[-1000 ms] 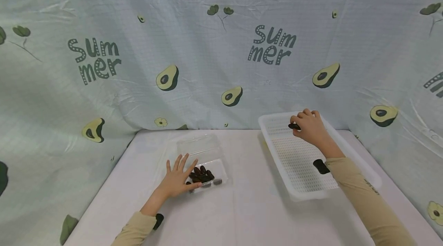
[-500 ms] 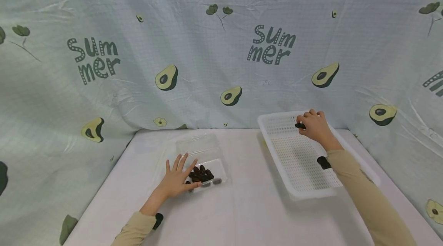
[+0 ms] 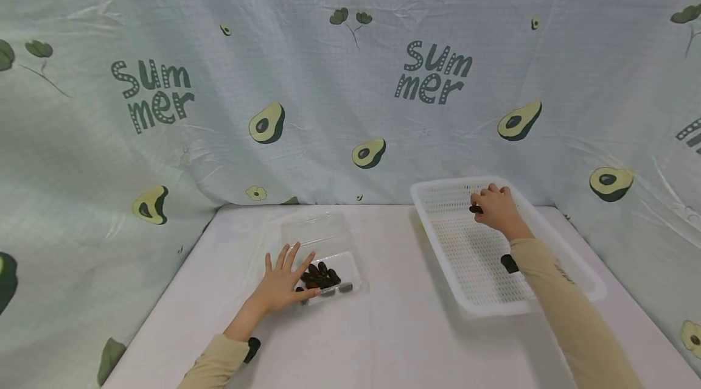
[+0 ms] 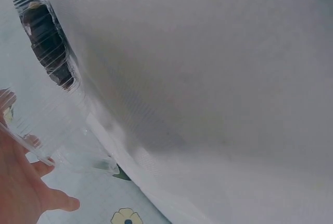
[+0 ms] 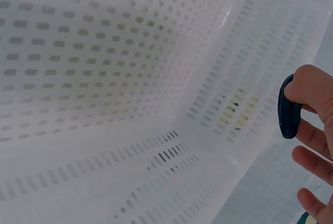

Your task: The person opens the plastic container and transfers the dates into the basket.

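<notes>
Between thumb and fingers my right hand (image 3: 495, 211) pinches one dark, oval date (image 5: 289, 110), inside the far part of the white plastic basket (image 3: 442, 263). In the right wrist view the date is apart from the basket's slotted walls. My left hand (image 3: 278, 287) rests with spread, straight fingers on the left side of a clear plastic clamshell box (image 3: 350, 267). Several dark brown dates (image 3: 322, 279) lie in that box, partly covered by the hand. The left wrist view shows a date (image 4: 48, 44) through the box's ribbed wall.
The clear lid (image 3: 314, 231) lies folded back behind the box. A stretch of white table (image 3: 391, 291) separates box and basket. A hanging sheet with printed avocados (image 3: 369, 153) closes off the back and sides.
My right hand, with the date, has shifted slightly right and then lower within the basket. The left hand and the box have stayed in place.
</notes>
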